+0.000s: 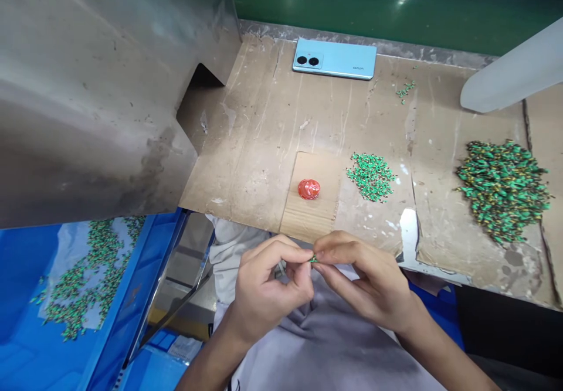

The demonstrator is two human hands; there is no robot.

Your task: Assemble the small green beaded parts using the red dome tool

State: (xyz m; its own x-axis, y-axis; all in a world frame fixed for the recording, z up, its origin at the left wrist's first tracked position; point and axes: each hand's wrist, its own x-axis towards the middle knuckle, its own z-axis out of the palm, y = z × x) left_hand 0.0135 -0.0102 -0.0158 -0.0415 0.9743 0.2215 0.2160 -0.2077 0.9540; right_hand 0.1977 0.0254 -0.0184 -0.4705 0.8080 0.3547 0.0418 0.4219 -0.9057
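Note:
My left hand (pixel 272 276) and my right hand (pixel 365 279) meet at the fingertips above my lap, just off the table's front edge. Both are closed in a pinch on a tiny green piece (pixel 312 258), mostly hidden by the fingers. Beyond them a small red glossy round container (pixel 309 189) sits on a cardboard pad (pixel 308 221). To its right lies a pile of small green bits (pixel 372 177). A larger heap of green pieces with dark and yellowish ends (pixel 505 191) is farther right.
A light blue phone (pixel 334 60) lies at the back of the cardboard-covered table (pixel 250 168). Metal housing (pixel 109 86) rises at left; a white pole (pixel 514 68) slants in at right. A blue bin (pixel 118 315) at lower left holds more green pieces (pixel 88 279).

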